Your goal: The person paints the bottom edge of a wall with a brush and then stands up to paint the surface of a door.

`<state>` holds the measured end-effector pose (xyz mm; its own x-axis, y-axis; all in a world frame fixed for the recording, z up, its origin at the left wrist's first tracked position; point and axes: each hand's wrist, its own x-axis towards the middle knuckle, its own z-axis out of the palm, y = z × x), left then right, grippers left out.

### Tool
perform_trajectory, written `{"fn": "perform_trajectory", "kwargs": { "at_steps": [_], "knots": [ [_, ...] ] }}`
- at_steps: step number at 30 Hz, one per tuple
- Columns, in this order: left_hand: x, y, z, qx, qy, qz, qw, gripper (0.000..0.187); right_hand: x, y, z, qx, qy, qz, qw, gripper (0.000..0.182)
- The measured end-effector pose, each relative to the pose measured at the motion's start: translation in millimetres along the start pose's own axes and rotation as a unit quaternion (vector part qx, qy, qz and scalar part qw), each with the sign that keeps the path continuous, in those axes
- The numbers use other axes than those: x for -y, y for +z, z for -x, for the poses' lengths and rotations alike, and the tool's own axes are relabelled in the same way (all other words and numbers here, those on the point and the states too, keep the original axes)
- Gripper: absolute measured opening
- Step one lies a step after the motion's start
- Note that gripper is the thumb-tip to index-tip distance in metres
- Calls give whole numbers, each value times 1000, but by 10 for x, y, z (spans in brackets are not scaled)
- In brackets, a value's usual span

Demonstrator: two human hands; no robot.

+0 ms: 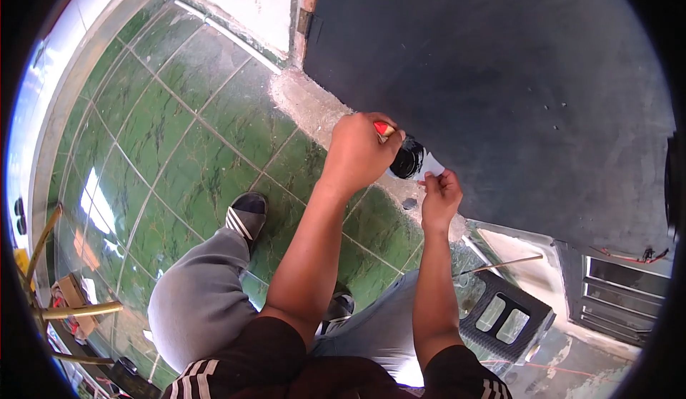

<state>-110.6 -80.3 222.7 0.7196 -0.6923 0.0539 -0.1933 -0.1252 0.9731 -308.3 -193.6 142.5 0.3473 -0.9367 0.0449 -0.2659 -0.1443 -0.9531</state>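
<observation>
My left hand [357,155] is closed around a small tool with a red and gold part [384,129], perhaps a brush; its tip is hidden. Just beyond it is a round container [407,160] with glossy black inside. Fingers of my right hand [441,197] pinch a white piece [430,167], like paper or card, at the container's right side. Both hands are close to the lower edge of a large dark panel [486,99].
Green tiles [186,142] cover the floor, with a rough concrete strip [307,102] along the panel. A black plastic stool [507,317] stands lower right, near a thin stick [507,263]. My sandalled foot [248,213] is left of my arms. Yellow poles [82,311] stick out at lower left.
</observation>
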Motion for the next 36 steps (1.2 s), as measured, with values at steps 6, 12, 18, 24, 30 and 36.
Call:
{"fn": "perform_trajectory", "kwargs": {
  "at_steps": [6,12,18,24,30,36],
  "knots": [
    [183,390,44,-34,-73,-18,997,18,59,27,-98,-22,43,-39,998,10],
    [447,847,155,-88,-157,49,982,22,30,101,-42,-23,62,-33,997,10],
    [263,606,39,-178,-175,215,944,24,-74,25,-33,-29,67,-61,995,8],
    [-219,171,-142,-234,-125,429,864,27,-154,32,90,-4,61,-60,996,9],
    [415,764,-488,-266,-227,457,818,28,-161,120,260,6,82,-13,997,5],
    [341,776,-258,-286,-165,295,897,25,-157,170,369,35,85,23,995,6]
  ]
}}
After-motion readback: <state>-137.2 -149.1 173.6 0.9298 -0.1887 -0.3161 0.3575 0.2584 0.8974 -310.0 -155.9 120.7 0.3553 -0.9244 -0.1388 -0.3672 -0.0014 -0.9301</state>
